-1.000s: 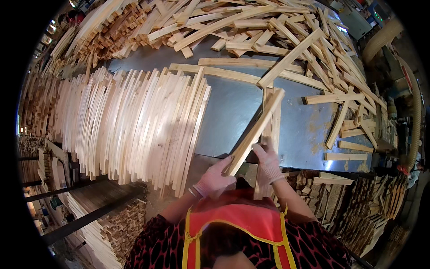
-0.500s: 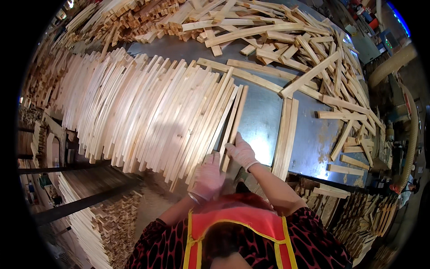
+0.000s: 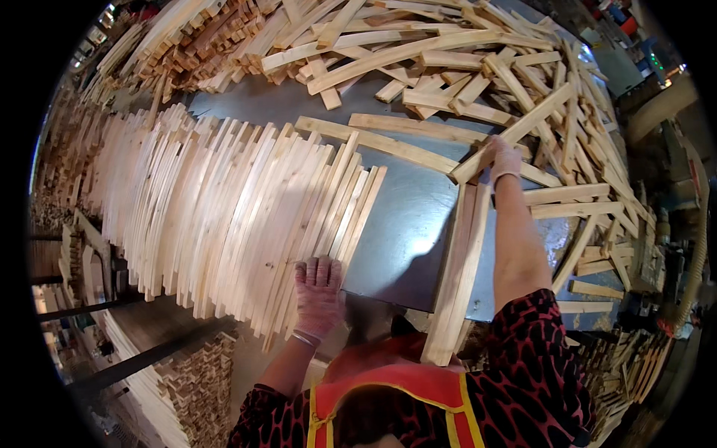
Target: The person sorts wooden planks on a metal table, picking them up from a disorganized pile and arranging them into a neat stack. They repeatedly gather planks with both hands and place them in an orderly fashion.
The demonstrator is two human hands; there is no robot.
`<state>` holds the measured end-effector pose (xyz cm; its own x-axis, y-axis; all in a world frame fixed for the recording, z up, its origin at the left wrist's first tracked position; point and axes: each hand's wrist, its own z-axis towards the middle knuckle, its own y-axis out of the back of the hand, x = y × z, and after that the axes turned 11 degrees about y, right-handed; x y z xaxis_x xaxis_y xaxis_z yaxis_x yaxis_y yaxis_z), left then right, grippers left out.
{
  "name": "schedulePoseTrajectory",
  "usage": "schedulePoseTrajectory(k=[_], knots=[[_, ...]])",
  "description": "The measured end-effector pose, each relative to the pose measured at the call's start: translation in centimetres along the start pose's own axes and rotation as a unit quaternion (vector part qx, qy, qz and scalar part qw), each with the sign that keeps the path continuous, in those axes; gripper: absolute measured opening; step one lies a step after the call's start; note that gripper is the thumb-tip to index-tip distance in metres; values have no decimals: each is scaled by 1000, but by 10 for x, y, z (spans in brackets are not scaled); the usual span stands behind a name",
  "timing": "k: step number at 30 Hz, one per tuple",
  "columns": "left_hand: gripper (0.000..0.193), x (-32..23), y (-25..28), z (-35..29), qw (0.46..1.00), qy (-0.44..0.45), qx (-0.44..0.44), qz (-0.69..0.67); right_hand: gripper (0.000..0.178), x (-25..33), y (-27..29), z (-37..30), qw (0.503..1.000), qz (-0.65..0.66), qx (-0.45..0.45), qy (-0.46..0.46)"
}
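Note:
My left hand (image 3: 319, 299), in a pale knit glove, lies with straight fingers on the near ends of the rightmost strips in a long row of pale wooden strips (image 3: 254, 216). Farther off to the right, my gloved right hand (image 3: 504, 158) is closed around a diagonal wooden strip (image 3: 469, 166) at the edge of the loose pile; its fingertips are partly hidden. Below this hand, a pair of wooden strips (image 3: 454, 276) lies side by side, their near ends jutting past the table's edge toward me.
Loose strips lie crisscrossed in a pile (image 3: 441, 60) across the back and right of the metal table (image 3: 407, 216). Stacked strips (image 3: 202, 388) stand below at the left, and more (image 3: 627, 373) at lower right. A ribbed hose (image 3: 694, 261) hangs at the far right.
My right hand has left the row's end and reached far right to the diagonal strip. The strip it held now rests against the row. My left hand has flattened; the paired strips jut nearer me.

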<state>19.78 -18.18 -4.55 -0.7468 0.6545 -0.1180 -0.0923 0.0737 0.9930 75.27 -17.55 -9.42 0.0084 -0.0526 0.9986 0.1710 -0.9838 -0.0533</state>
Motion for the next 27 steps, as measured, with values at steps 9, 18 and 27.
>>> schedulePoseTrajectory(k=[9, 18, 27], knots=[[80, 0, 4, -7, 997, 27, 45, 52, 46, 33, 56, -263, 950, 19, 279, -141], [79, -28, -2, -15, 998, 38, 44, 27, 71, 53, 63, -358, 764, -397, 462, 214], [62, -12, -12, -20, 994, -5, 27, 103, 77, 48, 101, -300, 763, -562, 292, 129]])
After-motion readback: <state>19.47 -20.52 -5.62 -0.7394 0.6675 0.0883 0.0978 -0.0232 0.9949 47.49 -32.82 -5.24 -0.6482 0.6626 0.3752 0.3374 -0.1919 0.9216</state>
